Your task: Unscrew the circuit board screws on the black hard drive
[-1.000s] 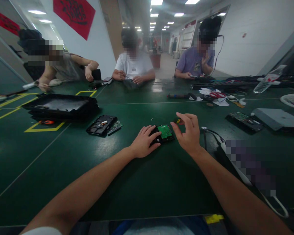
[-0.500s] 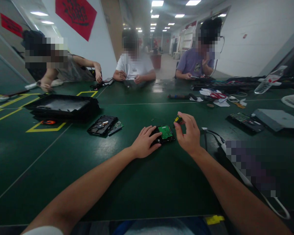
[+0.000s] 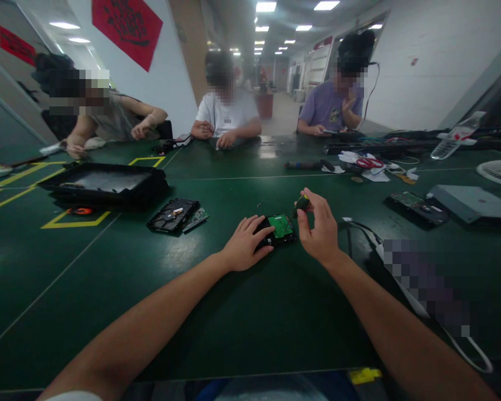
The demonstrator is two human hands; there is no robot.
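Observation:
A black hard drive (image 3: 291, 238) with a green circuit board (image 3: 282, 226) facing up lies on the green table. My left hand (image 3: 247, 243) spans its left end, thumb along the near edge and fingers over the top and far side, holding it against the table. In my right hand (image 3: 319, 225), thumb and fingers pinch the short black-and-yellow handle of a screwdriver (image 3: 301, 205), tilted just above the right end of the drive. Its shaft and tip are too small and dark to make out. Tiny bits, perhaps screws (image 3: 259, 205), lie beyond the drive.
To the left are another opened drive (image 3: 173, 216), a loose circuit board (image 3: 196, 219) and black trays (image 3: 104, 184). On the right lie a drive (image 3: 416, 208), a grey metal box (image 3: 476, 205), a blurred-out device with a cable (image 3: 426, 284) and a bottle (image 3: 457, 136). Three people sit opposite.
The screwdriver's handle has turned in my right fingers, showing more black and less yellow. My left hand and the drive stay put. Two people opposite have moved their hands.

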